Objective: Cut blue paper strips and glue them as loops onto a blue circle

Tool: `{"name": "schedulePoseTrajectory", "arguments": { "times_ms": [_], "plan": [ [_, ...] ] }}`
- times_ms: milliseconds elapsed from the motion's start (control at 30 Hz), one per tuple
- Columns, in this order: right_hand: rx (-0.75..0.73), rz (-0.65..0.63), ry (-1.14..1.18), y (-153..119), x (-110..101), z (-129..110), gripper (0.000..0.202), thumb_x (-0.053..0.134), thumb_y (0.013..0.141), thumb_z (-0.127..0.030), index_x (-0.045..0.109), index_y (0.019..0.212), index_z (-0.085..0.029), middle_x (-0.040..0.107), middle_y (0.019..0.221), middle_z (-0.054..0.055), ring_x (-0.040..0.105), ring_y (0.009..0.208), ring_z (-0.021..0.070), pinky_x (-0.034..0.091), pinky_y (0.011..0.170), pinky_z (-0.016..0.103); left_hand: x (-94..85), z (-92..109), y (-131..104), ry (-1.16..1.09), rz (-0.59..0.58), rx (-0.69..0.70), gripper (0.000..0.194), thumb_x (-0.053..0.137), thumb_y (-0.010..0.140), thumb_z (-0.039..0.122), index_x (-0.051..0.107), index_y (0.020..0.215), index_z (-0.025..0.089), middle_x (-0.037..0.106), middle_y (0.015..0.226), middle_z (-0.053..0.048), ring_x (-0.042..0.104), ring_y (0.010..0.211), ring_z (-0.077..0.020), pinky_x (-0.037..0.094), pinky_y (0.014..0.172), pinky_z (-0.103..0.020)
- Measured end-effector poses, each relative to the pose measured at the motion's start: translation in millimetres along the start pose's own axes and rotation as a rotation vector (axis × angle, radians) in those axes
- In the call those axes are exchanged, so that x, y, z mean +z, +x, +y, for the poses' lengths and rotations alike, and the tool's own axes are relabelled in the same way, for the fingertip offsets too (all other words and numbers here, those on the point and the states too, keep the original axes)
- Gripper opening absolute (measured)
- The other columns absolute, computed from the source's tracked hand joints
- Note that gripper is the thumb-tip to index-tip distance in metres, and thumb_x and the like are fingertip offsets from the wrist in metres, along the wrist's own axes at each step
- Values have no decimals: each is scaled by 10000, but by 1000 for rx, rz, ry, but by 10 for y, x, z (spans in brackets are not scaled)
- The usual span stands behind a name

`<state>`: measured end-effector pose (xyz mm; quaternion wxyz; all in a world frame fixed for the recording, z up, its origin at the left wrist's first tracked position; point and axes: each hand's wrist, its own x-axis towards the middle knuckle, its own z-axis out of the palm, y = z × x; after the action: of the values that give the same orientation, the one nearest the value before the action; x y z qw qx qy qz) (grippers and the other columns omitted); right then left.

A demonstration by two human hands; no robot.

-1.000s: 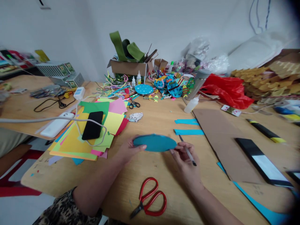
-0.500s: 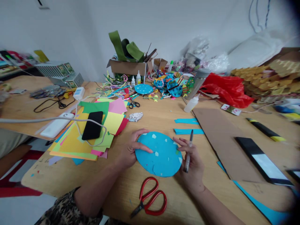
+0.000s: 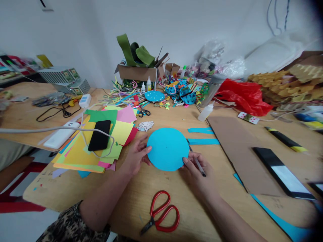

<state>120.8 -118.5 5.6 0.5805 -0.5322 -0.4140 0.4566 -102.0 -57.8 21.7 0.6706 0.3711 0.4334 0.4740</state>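
Observation:
A round blue paper disc [image 3: 168,151] with a tiny dark dot at its centre is held up over the table, its plain side facing me. My left hand [image 3: 137,154] grips its left edge between thumb and fingers. The lower right edge is pinched by my right hand [image 3: 200,171], which also has a pen [image 3: 200,167] tucked among its fingers. Red-handled scissors [image 3: 163,213] lie on the table below the disc. Just beyond my right hand are two bundles of blue paper strips [image 3: 204,141].
Left, a black phone [image 3: 100,135] rests on coloured paper sheets [image 3: 75,153] with a cable across. Right are brown cardboard [image 3: 242,154], another phone-like device [image 3: 282,173] and a cutter knife [image 3: 286,138]. Behind stand a glue bottle [image 3: 206,112], a spotted blue disc [image 3: 154,96] and a box [image 3: 138,72].
The disc has been turned over, from its side with pale patches to the plain blue side. It has shifted slightly away from me. The pen now points differently in my right hand.

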Motion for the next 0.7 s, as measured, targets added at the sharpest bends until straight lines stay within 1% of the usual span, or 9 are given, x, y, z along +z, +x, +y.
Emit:
{"name": "schedulePoseTrajectory", "arguments": {
  "times_ms": [33, 100, 167, 367, 533, 700],
  "plan": [
    [19, 0, 39, 11, -2, 25, 260, 726, 781, -373, 592, 939, -216, 641, 733, 7, 622, 660, 159, 507, 641, 292, -13, -11, 13, -10, -12, -39, 594, 827, 632, 365, 608, 1146, 160, 652, 836, -27, 581, 526, -115, 486, 381, -220],
    [40, 2, 78, 26, -8, 69, 262, 731, 776, -375, 599, 942, -221, 643, 742, 5, 619, 663, 158, 502, 645, 292, -32, -34, 34, -11, -34, -84, 449, 834, 615, 400, 657, 922, 124, 636, 723, -12, 574, 496, -110, 500, 397, -227],
    [47, -2, 86, 32, -13, 96, 261, 735, 772, -377, 604, 938, -223, 645, 742, 4, 618, 663, 159, 499, 648, 293, -39, -52, 45, -5, -34, -94, 418, 835, 607, 420, 653, 840, 125, 627, 659, -1, 579, 487, -112, 501, 409, -224],
    [19, -12, 36, 29, -27, 106, 273, 714, 791, -388, 612, 985, -226, 661, 772, 17, 631, 709, 181, 500, 688, 318, -25, -36, 35, -21, 6, -93, 399, 854, 569, 412, 635, 770, 145, 633, 624, 14, 575, 478, -107, 478, 412, -206],
    [4, -19, -55, 26, -32, 77, 247, 698, 808, -395, 602, 958, -224, 661, 750, 8, 637, 681, 171, 496, 674, 300, -19, -25, 24, -45, 23, -83, 387, 857, 564, 399, 640, 761, 145, 620, 601, 24, 554, 468, -97, 465, 395, -199],
    [-9, -43, -107, 20, -20, 44, 264, 691, 804, -425, 593, 939, -220, 658, 720, 8, 649, 683, 183, 503, 675, 305, -24, -40, 44, -110, 67, -65, 395, 861, 556, 397, 627, 764, 157, 603, 580, 39, 544, 448, -102, 458, 372, -210]
  ]
}}
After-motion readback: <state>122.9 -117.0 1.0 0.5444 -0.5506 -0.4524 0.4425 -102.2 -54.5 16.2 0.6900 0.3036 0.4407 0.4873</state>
